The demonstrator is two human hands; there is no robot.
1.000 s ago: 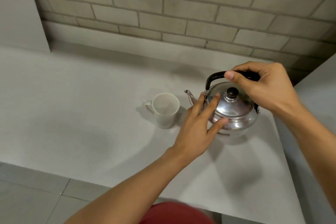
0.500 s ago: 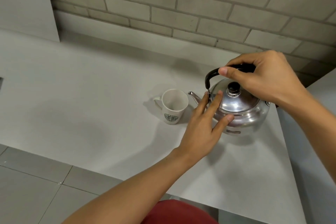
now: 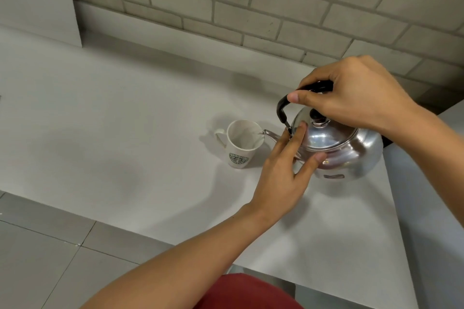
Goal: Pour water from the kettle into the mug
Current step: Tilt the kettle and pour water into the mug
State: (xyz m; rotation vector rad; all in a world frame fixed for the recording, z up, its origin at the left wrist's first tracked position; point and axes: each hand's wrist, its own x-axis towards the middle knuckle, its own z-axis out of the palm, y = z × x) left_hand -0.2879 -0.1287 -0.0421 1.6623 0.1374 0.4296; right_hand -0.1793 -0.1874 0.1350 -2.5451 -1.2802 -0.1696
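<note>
The round polished steel kettle [image 3: 351, 150] with a domed lid and black knob sits tipped toward the left at the right end of the pale grey countertop [image 3: 125, 120], its thin curved spout [image 3: 270, 134] reaching to the rim of the white ceramic mug with a green round logo [image 3: 241, 144], the tip just over the mug's opening. The right hand [image 3: 351, 98] is wrapped closed around the black arched handle [image 3: 283, 105] from above, and that handle looks like the proper place to carry the weight; the left hand [image 3: 283, 170] lies with its fingers [image 3: 298, 135] spread flat on the lid and the thumb pressed to the body's shoulder, holding nothing but steadying. I judge the kettle rigid and slick, its mirror surface offering little friction to a bare palm, and possibly hot, so the left hand's contact is best kept light and on the lid, which could slide off during a steep tilt. How much water is inside cannot be told; if full, it will be heavy and pull on the wrist. The mug stands upright, appears light and breakable, with its handle turned away to the left, and a nudge from the spout could shift or tip it. No stream is clearly visible. Nothing else stands on the counter; the grey brick wall [image 3: 251, 7] behind is well apart, and the counter's right edge lies near the kettle.
</note>
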